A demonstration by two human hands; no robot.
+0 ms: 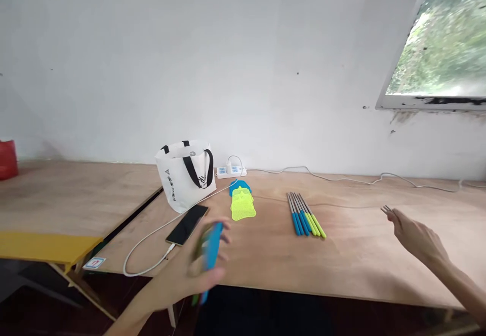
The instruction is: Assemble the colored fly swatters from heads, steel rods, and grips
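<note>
My left hand (pixel 190 267), smeared by motion, holds a flat blue piece (pixel 213 247) with some green beside it, above the table's front edge; its exact kind is blurred. Off to the right, my right hand (pixel 415 235) is closed on thin metal rods (pixel 386 209), whose silver ends poke out past the fingers. Between the hands lies a row of several metal rods with blue and yellow-green handles (pixel 306 219), side by side. Yellow-green mesh fly swatter heads (pixel 243 207) overlap blue ones (pixel 240 186) farther back.
A white bag with black handles (pixel 170 179) stands behind a phone (pixel 188 224) on a white charging cable (pixel 132 249). A power strip (pixel 231 172) sits by the wall, its cord running right. A table gap (pixel 131 217) and red object (pixel 7 159) are at left.
</note>
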